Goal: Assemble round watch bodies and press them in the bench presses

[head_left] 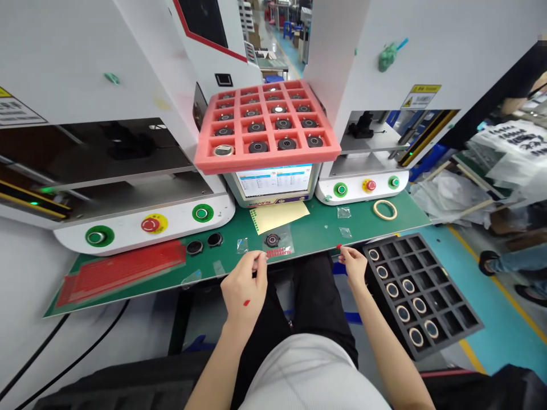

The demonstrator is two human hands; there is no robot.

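Observation:
My left hand (pixel 244 287) is closed in a pinch at the bench's front edge; what it holds, if anything, I cannot make out. A small red piece of film (pixel 247 303) clings to the back of that hand. My right hand (pixel 354 265) pinches a small red tab (pixel 339 246) between thumb and finger. Between the hands, a round black watch-like part (pixel 272 240) lies on a clear plastic sheet. Small red strips (pixel 278 253) are in front of it. Two more round black watch-like parts (pixel 214 240) lie left of my left hand.
A pink foam tray (pixel 267 163) of round parts sits above a monitor (pixel 276 181), between two white press machines. Red sheets (pixel 123 270) lie on the green bench at left, a tape ring (pixel 385 210) at right. A black tray (pixel 447 336) holds several round parts beside my right arm.

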